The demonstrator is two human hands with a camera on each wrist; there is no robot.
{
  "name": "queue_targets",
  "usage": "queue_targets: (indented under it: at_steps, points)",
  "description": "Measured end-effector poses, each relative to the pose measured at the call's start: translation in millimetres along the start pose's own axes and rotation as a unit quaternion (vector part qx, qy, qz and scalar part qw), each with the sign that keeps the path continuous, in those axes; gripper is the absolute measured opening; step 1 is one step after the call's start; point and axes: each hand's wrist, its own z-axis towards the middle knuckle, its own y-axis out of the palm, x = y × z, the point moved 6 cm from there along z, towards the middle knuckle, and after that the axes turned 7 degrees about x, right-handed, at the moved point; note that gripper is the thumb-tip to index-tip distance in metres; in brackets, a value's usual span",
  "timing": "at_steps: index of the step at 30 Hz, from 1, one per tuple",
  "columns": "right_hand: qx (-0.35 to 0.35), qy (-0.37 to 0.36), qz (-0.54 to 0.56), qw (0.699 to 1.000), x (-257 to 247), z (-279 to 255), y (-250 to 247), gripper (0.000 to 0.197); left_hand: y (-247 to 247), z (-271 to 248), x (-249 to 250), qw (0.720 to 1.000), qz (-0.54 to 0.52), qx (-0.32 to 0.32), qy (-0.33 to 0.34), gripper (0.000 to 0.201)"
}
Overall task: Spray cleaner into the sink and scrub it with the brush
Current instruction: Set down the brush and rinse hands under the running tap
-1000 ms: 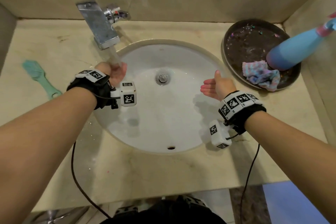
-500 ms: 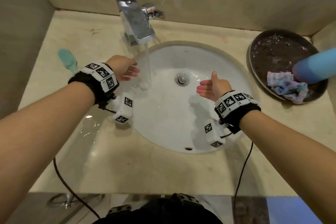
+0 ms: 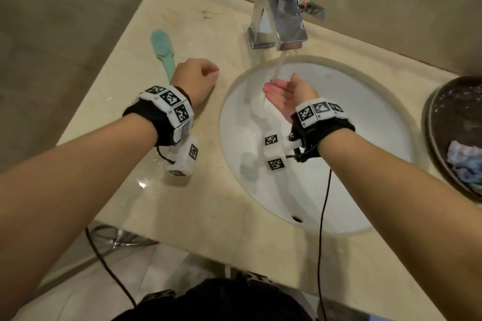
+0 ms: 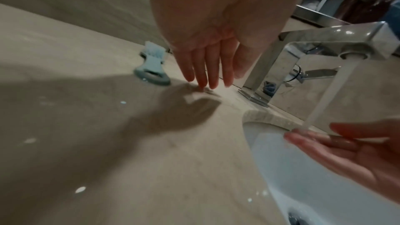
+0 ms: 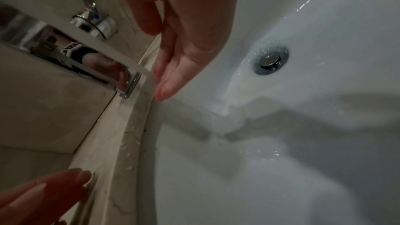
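Observation:
Water runs from the chrome faucet [image 3: 281, 13] into the white sink [image 3: 352, 151]. My right hand [image 3: 280, 91] lies open and palm up in the stream, holding nothing; the right wrist view shows its straight wet fingers [image 5: 171, 78] beside the drain [image 5: 270, 61]. Over the counter left of the basin hovers my left hand [image 3: 208, 74], empty, its fingers [image 4: 205, 74] straight and pointing down at the stone. The teal brush [image 3: 161, 44] lies flat on the counter just beyond that hand, handle loop [image 4: 151, 76] toward me. I see no spray bottle in the head view.
A dark round tray [image 3: 453, 112] sits at the right edge of the counter with a crumpled pastel cloth [image 3: 467, 164] in it. Walls close off the back and left. The counter [image 3: 208, 203] is wet with droplets. Cables hang from both wrists.
My left hand has left the water and moved left over the counter toward the brush. My right hand has moved from mid-basin into the stream. The view has swung left.

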Motion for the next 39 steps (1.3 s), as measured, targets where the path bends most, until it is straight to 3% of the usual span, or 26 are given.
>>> queue_targets:
  at_steps: [5,8,10,13,14,16,17,18,20,23,24,27,29,34,37,39]
  points:
    - [-0.002,0.031,0.136,0.990,4,8,15,0.044,0,-10,0,1.000,-0.025,0.010,0.009,0.023]
    - [-0.023,0.037,0.163,0.986,3,19,20,0.041,0,-16,-1,0.998,-0.053,0.018,-0.003,0.020]
    - [-0.050,0.031,0.112,0.992,6,23,22,0.038,0,-20,-3,0.997,-0.072,0.022,-0.016,0.018]
    - [-0.107,0.065,-0.127,0.984,33,14,13,0.031,-1,-25,-4,0.993,-0.111,0.035,-0.034,0.017]
    - [-0.132,0.087,-0.252,0.955,48,10,4,0.031,-1,-26,-4,0.991,-0.120,0.039,-0.039,0.017]
    - [-0.161,0.129,-0.513,0.833,76,3,-26,0.028,0,-29,-2,0.990,-0.124,0.051,-0.047,0.017]
    - [-0.166,0.156,-0.589,0.775,86,0,-43,0.031,1,-31,0,0.990,-0.120,0.055,-0.051,0.017]
    - [-0.157,0.172,-0.631,0.740,92,0,-58,0.037,2,-32,1,0.990,-0.113,0.061,-0.053,0.017]
    - [-0.105,0.155,-0.665,0.723,85,6,-76,0.043,4,-33,4,0.992,-0.091,0.073,-0.053,0.016]
    - [-0.049,0.074,-0.657,0.748,58,28,-78,0.045,6,-38,8,0.993,-0.063,0.087,-0.056,0.018]
    - [-0.028,0.036,-0.624,0.780,47,34,-74,0.046,7,-40,9,0.993,-0.057,0.089,-0.055,0.018]
    - [0.027,-0.022,-0.353,0.935,18,41,-58,0.042,9,-45,10,0.994,-0.046,0.089,-0.052,0.018]
    - [0.008,-0.020,-0.196,0.980,4,41,-44,0.041,10,-48,9,0.994,-0.047,0.083,-0.057,0.019]
    - [-0.046,0.010,0.010,0.999,-12,36,-6,0.038,5,-57,2,0.991,-0.070,0.095,-0.071,0.019]
    - [-0.089,0.065,0.172,0.979,-12,27,11,0.025,2,-63,-2,0.987,-0.083,0.105,-0.086,0.022]
    - [-0.134,0.085,0.160,0.974,-7,16,18,0.028,3,-66,-3,0.985,-0.101,0.107,-0.091,0.023]
